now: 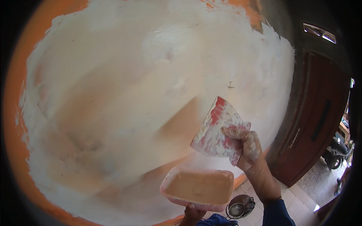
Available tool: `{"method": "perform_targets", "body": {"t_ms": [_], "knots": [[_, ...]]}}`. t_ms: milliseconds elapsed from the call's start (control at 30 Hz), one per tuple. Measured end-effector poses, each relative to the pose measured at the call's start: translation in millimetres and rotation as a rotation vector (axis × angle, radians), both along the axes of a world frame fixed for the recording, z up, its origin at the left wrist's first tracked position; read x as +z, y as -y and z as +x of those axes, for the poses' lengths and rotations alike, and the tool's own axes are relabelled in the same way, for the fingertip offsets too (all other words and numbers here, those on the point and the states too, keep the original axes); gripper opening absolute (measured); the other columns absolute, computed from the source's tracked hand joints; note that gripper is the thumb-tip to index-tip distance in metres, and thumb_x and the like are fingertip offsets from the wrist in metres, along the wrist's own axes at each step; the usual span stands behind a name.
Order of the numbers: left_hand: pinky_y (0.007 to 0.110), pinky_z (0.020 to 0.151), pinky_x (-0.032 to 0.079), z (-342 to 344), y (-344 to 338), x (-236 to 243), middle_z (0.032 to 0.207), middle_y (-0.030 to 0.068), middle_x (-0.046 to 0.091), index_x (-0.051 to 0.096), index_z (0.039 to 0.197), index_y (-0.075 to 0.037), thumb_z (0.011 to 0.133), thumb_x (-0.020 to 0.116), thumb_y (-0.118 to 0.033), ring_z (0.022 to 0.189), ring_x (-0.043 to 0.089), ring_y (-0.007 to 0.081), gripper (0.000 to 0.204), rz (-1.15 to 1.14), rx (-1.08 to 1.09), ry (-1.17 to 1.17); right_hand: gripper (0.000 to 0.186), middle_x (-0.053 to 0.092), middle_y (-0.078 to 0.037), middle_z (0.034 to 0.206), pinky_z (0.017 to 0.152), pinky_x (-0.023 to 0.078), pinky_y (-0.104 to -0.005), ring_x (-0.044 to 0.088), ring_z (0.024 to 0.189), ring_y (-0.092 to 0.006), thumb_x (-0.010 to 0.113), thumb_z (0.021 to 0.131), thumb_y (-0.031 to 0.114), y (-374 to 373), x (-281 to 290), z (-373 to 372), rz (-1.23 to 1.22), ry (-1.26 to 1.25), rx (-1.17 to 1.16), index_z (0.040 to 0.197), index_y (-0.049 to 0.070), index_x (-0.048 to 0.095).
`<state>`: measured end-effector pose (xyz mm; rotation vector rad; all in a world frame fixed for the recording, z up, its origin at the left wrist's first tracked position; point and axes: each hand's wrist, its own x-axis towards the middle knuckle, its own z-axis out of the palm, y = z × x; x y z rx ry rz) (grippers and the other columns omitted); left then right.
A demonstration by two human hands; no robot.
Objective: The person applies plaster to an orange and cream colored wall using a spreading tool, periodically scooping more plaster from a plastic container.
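Observation:
My right hand [246, 145] is closed round a red plastic putty spreader [222, 130], raised in front of the wall. White putty is caked over much of the spreader and smeared on my fingers and wrist. Lower down, my left hand [193, 213] grips the near side of a pink rectangular tub [200, 188] from below; most of its fingers are hidden under the tub. The tub's inside looks smooth and beige, and its rim is smeared with white. Before me stretches a wall [124, 75] coated in white and beige putty, patchy and partly in shadow.
Orange paint [17, 86] borders the putty at the left, top and bottom. A dark red door [315, 113] stands at the right. A bucket [237, 208] sits on the tiled floor [288, 197] below my right arm. Beyond the doorway is a motorcycle [335, 154].

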<state>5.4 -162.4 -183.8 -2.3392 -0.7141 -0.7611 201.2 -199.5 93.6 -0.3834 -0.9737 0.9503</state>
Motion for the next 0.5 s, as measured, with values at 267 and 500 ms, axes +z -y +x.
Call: {"method": "perform_targets", "body": {"t_ms": [267,500], "knots": [[0.042,0.102,0.032,23.9,20.4,79.6,0.116,0.0065,0.053,0.041,0.123,-0.008,0.081,0.056,-0.039,0.110,0.049,0.0250,0.055,2.233,1.718,-1.834,0.050,0.058,-0.019,0.101,0.071,0.052,-0.0350,0.059,0.084,-0.0245,0.048,0.089,0.037,-10.2,69.5,40.8,0.406,0.052,-0.225,0.105,-0.011,0.052],[0.045,0.098,0.037,10.5,18.4,42.6,0.126,0.0098,0.045,0.034,0.130,-0.006,0.071,0.066,-0.049,0.117,0.044,0.0266,0.080,2.364,1.451,-2.022,0.030,0.060,-0.014,0.091,0.045,0.044,-0.0270,0.060,0.068,-0.0204,0.065,0.077,0.011,-33.0,220.8,74.4,0.397,0.051,-1.142,0.101,-0.005,0.058]]}}
